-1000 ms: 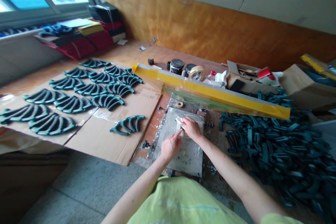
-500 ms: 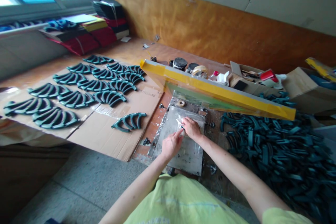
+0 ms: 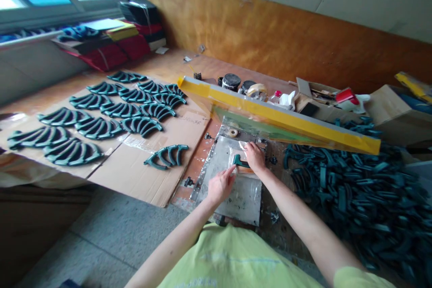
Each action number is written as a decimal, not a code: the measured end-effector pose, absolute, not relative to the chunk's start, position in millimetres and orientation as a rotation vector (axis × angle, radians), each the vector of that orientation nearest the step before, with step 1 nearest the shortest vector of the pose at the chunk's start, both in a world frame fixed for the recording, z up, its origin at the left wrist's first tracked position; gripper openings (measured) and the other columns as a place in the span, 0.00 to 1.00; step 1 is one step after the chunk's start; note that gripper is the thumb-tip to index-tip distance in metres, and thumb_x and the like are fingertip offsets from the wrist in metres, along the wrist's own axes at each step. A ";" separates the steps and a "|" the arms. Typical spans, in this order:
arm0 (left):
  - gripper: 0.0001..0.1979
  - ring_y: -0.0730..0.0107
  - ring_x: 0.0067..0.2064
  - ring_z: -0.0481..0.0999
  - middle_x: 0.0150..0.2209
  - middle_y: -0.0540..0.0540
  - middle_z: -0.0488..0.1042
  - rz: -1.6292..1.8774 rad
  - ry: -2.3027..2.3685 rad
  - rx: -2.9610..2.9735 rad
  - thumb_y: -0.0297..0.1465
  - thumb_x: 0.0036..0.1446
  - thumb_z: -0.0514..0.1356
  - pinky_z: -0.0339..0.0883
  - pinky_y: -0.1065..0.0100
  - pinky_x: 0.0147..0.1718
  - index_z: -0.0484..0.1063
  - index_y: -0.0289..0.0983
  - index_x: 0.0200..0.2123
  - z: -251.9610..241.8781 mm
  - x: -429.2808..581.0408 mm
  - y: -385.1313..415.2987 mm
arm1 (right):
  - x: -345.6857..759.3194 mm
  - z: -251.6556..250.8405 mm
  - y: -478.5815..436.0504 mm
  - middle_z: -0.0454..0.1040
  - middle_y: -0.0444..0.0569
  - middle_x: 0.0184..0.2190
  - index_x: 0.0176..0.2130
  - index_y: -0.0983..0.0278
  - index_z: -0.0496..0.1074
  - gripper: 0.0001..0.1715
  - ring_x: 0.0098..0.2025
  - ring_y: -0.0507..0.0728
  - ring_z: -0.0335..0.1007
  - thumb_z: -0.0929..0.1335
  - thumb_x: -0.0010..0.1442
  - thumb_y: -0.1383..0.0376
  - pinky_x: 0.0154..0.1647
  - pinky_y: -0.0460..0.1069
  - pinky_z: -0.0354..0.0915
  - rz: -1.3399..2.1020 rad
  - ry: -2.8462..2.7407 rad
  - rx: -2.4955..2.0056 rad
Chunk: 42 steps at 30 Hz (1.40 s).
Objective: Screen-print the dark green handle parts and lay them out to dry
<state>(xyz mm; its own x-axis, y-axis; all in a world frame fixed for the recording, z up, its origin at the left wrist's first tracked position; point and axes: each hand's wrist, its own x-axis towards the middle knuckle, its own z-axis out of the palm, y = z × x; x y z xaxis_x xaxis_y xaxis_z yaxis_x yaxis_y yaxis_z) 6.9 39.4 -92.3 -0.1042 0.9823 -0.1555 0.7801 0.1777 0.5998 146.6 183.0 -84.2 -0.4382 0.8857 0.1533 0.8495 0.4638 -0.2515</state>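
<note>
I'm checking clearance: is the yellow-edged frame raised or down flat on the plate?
Raised: the frame slants up, leaving most of the plate in view.

Both arms (image 3: 187, 235) are outstretched, hands (image 3: 220, 186) close together, left forefinger (image 3: 231, 171) extended.

The operator wore a shirt (image 3: 256, 272) in light yellow-green, of soft fabric with shallow creases across the front. A thin, pale blue line ran crosswise over the chest area. Below it, pale block lettering (image 3: 203, 283) was cut off by the lower picture edge and not fully legible. The right sleeve (image 3: 357, 276) was short and matched the shirt. Both grips, left (image 3: 221, 185) and right (image 3: 255, 157), were bare human hands; the forearms were likewise bare.
</note>
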 end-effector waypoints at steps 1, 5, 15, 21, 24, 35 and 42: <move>0.23 0.68 0.45 0.76 0.44 0.46 0.79 0.509 1.938 1.660 0.38 0.66 0.50 0.66 0.71 0.40 0.64 0.46 0.63 -93.3 6.4 39.1 | 156.9 -84.8 182.0 0.75 0.51 0.40 0.37 0.62 0.72 0.09 0.41 0.57 0.70 0.62 0.63 0.70 0.38 0.47 0.61 0.205 -2.420 -1.479; 0.23 0.67 0.44 0.77 0.42 0.45 0.79 0.524 1.925 1.683 0.37 0.66 0.50 0.65 0.71 0.39 0.64 0.45 0.63 -95.6 3.8 37.7 | 213.1 -95.1 182.6 0.75 0.51 0.35 0.31 0.62 0.70 0.06 0.38 0.57 0.71 0.65 0.60 0.66 0.39 0.48 0.63 0.304 -2.170 -1.505; 0.23 0.69 0.30 0.75 0.33 0.46 0.78 0.691 1.866 1.625 0.38 0.64 0.50 0.65 0.71 0.33 0.70 0.40 0.59 -94.0 -5.4 32.2 | 255.7 -98.4 240.6 0.78 0.50 0.35 0.42 0.60 0.74 0.14 0.41 0.60 0.74 0.69 0.56 0.58 0.45 0.57 0.70 0.850 -1.675 -1.449; 0.24 0.68 0.25 0.75 0.30 0.47 0.79 0.808 1.865 1.415 0.44 0.62 0.51 0.67 0.70 0.28 0.73 0.39 0.54 -84.4 -26.9 7.3 | 235.0 -107.5 171.0 0.76 0.48 0.38 0.54 0.60 0.69 0.26 0.40 0.56 0.73 0.72 0.55 0.64 0.43 0.53 0.70 0.901 -1.892 -1.278; 0.25 0.65 0.28 0.78 0.29 0.47 0.79 0.823 1.886 1.295 0.47 0.59 0.53 0.68 0.69 0.29 0.74 0.40 0.51 -84.1 -39.4 -5.2 | 223.2 -110.9 146.2 0.75 0.47 0.40 0.50 0.58 0.73 0.23 0.45 0.56 0.70 0.74 0.55 0.67 0.50 0.54 0.66 0.707 -2.139 -1.171; 0.33 0.61 0.31 0.80 0.31 0.44 0.80 0.842 1.886 1.116 0.58 0.51 0.56 0.71 0.68 0.28 0.75 0.39 0.49 -89.5 -55.1 -20.4 | 236.3 -88.7 153.0 0.75 0.47 0.39 0.41 0.58 0.77 0.07 0.42 0.55 0.72 0.68 0.62 0.63 0.45 0.51 0.68 0.833 -1.754 -1.171; 0.36 0.58 0.32 0.80 0.29 0.45 0.80 0.868 1.946 1.052 0.61 0.45 0.58 0.71 0.67 0.28 0.77 0.39 0.44 -93.9 -65.0 -29.0 | 335.7 -154.4 139.8 0.75 0.51 0.34 0.35 0.62 0.75 0.14 0.38 0.59 0.71 0.64 0.62 0.57 0.44 0.55 0.68 0.362 -1.437 -1.765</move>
<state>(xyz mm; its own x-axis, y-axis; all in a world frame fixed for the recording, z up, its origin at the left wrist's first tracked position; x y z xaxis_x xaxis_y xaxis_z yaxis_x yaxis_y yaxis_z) -65.0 -29.0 -93.9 -0.3840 0.8770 -0.2889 0.3709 0.4330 0.8216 335.7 139.8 -154.4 0.3098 0.9141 0.2616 0.6806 -0.0210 -0.7324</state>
